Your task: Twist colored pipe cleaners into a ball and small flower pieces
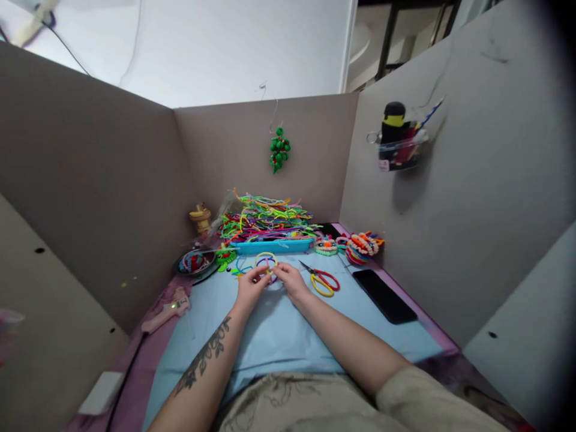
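My left hand (250, 284) and my right hand (290, 279) meet over the light blue mat (274, 336), fingers pinched together on a small loop of yellow and purple pipe cleaner (266, 262). The loop stands up between the fingertips of both hands. Just beyond it a blue tray (272, 246) holds a heap of coloured pipe cleaners (263, 218). Scissors with red and yellow handles (322, 280) lie on the mat right of my right hand.
A black phone (384, 295) lies at the right. A pink glue gun (167, 311) rests at the left, near a small bowl (195, 262). Finished bead-like pieces (360, 245) sit at the back right. Cardboard walls enclose the desk; a green ornament (279, 149) hangs on the back wall.
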`<state>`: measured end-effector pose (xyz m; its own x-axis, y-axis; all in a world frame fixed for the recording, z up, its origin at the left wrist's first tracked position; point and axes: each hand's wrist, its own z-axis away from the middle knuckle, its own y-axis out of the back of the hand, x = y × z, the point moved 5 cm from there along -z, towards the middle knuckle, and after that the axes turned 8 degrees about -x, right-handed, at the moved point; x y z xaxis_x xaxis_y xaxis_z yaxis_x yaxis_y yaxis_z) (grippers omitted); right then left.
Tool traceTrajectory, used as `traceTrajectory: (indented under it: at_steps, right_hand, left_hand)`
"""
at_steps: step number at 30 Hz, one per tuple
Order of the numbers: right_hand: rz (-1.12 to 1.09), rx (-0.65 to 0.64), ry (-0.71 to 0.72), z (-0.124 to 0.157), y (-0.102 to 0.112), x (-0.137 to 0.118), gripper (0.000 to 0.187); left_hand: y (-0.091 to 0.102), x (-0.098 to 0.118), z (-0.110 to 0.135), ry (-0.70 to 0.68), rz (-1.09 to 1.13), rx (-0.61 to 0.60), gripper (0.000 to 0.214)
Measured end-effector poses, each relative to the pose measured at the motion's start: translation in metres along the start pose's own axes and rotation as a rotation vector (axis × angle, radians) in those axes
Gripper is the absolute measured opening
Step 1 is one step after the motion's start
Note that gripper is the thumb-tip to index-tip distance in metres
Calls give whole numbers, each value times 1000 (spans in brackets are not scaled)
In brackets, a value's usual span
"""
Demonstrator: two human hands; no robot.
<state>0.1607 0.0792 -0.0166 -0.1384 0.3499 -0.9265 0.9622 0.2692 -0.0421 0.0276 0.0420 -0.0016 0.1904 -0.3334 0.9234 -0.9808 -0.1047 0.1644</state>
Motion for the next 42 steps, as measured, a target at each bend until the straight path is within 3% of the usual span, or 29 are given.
traceTrajectory:
  at_steps: [4,9,15,23,29,37,42]
  right_hand:
    - [-22,2,-34,1,-2,4,32]
    - [-11,20,-23,-1,-1,11,27]
    - [283,183,100,-5,25,-1,20]
    - [531,-17,251,-13,27,-11,41]
    - [547,-113,265,-15,27,-9,28]
    - [596,110,207,-18,47,-9,20]
    - [612,150,158,-18,52,-9,20]
  left_hand:
    - [1,-3,0,9,-7,32,30]
    - [1,-9,-2,87,152,63,32]
    - [5,-11,-3,130,195,84,33]
    - [-4,-7,-1,207,239,-74,35]
    - [-8,-9,0,226,271,-200,33]
    - [3,-16,-5,205,301,-38,36]
    - [12,-14,-6,188,278,87,40]
